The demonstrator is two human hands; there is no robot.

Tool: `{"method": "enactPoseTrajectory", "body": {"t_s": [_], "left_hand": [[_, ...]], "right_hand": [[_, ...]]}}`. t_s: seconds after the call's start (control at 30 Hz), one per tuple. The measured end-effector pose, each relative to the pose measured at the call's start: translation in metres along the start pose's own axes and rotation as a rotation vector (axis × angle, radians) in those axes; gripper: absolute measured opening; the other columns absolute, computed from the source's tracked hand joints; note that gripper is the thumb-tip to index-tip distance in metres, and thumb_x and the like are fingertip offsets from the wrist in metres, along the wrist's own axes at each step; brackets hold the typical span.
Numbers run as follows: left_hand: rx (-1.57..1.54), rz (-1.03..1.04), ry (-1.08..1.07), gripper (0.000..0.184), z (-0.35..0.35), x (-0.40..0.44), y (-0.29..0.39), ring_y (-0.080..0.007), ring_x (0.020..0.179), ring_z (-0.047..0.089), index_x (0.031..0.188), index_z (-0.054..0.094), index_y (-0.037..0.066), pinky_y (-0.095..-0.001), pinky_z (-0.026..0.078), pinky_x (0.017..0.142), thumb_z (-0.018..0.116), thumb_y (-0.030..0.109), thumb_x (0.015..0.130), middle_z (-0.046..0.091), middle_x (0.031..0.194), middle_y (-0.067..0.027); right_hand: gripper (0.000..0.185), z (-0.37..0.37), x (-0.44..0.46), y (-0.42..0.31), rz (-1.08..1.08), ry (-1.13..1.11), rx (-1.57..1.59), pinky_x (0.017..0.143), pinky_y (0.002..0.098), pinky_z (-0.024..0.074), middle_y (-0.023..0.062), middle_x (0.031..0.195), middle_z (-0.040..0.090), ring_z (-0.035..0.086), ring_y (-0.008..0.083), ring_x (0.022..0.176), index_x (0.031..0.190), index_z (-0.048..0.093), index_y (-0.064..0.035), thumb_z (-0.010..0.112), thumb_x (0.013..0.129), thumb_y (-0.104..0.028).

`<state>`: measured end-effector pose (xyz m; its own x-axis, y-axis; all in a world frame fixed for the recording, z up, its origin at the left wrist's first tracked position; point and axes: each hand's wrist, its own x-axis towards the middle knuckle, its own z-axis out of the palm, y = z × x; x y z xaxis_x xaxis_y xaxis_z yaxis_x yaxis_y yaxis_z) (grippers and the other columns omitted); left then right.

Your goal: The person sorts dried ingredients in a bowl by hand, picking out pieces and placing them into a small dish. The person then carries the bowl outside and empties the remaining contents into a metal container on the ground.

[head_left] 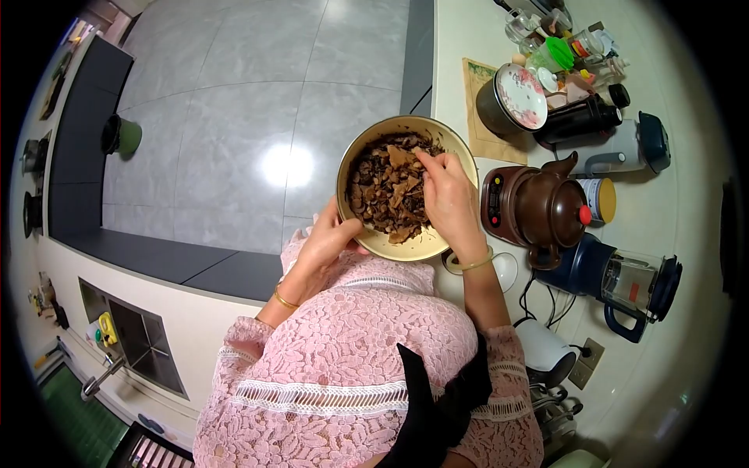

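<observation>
A cream-coloured round bowl point(471, 158) holds a heap of brown, dried-looking pieces point(390, 187), some flat and pale, others dark and shredded. My left hand point(329, 240) grips the bowl at its lower left rim, the thumb over the edge. Over the right part of the heap is my right hand point(451, 195), with its thumb and fingertips pinched together at a pale flat piece point(402, 156) among the others. The bowl is held in front of my body, at the edge of the counter.
On the right counter point(456, 39) stand a pot with a floral lid point(521, 97), a brown kettle point(550, 207) on its base, a blue blender point(577, 261), a white kettle point(542, 351) and several jars. A sink point(144, 343) is at lower left; a green bin point(129, 136) stands on the floor.
</observation>
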<state>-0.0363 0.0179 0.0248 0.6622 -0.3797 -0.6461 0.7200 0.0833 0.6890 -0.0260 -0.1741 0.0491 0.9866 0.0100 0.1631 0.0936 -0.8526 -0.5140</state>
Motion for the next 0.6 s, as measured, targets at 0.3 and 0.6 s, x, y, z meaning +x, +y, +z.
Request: {"method": "enactPoseTrajectory", "body": {"t_s": [0.3,0.6], "left_hand": [[-0.057,0.012,-0.005,0.049,-0.003,0.004,-0.008,-0.0197,0.077,0.060,0.122,0.031,-0.004,-0.0238,0.053,0.050,0.046,0.000,0.076,0.052,0.100,-0.0159],[-0.016,0.030,-0.009,0.049,-0.001,0.004,-0.002,-0.0174,0.079,0.059,0.123,0.033,-0.002,-0.0230,0.053,0.050,0.046,0.001,0.076,0.053,0.100,-0.0131]], "right_hand": [[0.019,-0.006,-0.011,-0.006,-0.001,-0.175,0.013,0.068,0.0384,0.0447,0.0127,0.084,0.049,0.055,0.0300,0.075,0.085,0.063,-0.0028,0.049,0.074,0.004],[0.020,-0.007,-0.005,-0.002,-0.021,-0.047,0.081,0.069,0.0349,0.0453,0.0117,0.087,0.053,0.055,0.0283,0.078,0.094,0.060,-0.0030,0.051,0.077,0.001]]}}
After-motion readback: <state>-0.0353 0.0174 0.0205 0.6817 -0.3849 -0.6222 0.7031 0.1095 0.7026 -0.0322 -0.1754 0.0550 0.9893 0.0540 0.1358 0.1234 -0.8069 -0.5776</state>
